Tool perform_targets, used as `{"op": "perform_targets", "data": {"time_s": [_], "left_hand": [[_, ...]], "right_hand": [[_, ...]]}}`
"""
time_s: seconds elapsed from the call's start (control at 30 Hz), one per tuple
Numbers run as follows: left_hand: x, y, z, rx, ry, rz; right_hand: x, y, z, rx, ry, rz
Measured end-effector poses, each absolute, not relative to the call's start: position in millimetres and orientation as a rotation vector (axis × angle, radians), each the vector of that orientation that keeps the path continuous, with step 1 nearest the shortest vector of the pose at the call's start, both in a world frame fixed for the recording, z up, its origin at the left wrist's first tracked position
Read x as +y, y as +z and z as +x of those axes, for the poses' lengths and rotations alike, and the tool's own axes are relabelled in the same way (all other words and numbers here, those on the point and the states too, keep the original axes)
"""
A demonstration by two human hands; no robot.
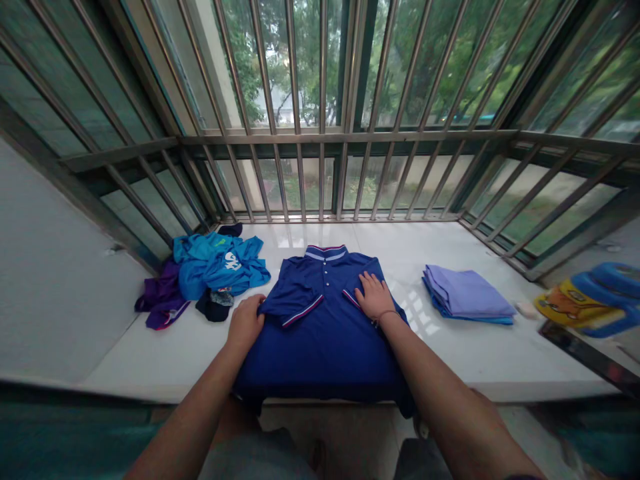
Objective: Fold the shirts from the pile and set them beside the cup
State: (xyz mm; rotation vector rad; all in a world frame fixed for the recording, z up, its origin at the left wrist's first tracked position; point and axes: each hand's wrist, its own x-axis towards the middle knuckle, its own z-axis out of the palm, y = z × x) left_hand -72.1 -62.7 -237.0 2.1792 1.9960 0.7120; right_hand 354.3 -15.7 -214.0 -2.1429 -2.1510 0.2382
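Note:
A dark blue polo shirt (320,333) with a striped collar lies face up on the white sill (450,253), its lower part hanging over the front edge. Both sleeves are folded inward. My left hand (245,323) is closed on the shirt's left edge, by the folded sleeve. My right hand (374,297) lies flat with fingers stretched out on the right folded sleeve.
A heap of unfolded clothes, turquoise (217,267) and purple (160,300), lies at the left of the sill. A stack of folded lilac and blue garments (465,293) sits at the right. Metal window bars (320,133) enclose the sill. A yellow and blue object (585,300) is at far right.

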Motion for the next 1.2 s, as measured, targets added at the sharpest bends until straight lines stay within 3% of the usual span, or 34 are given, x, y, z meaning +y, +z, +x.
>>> {"op": "perform_targets", "data": {"time_s": [0.3, 0.53, 0.77, 1.2], "left_hand": [[-54, -238, -103, 1.816, 0.877, 2.102], [-60, -235, -96, 1.750, 0.892, 2.149], [-59, -236, -96, 1.747, 0.915, 2.110], [-57, -235, -91, 1.842, 0.974, 2.045]], "right_hand": [[-14, -191, 339, -2.142, 0.170, -2.131], [38, -160, 224, -2.284, 0.309, -1.770], [108, -169, 126, -2.383, 0.499, -1.672], [140, -191, 85, -2.201, 0.546, -1.621]]}}
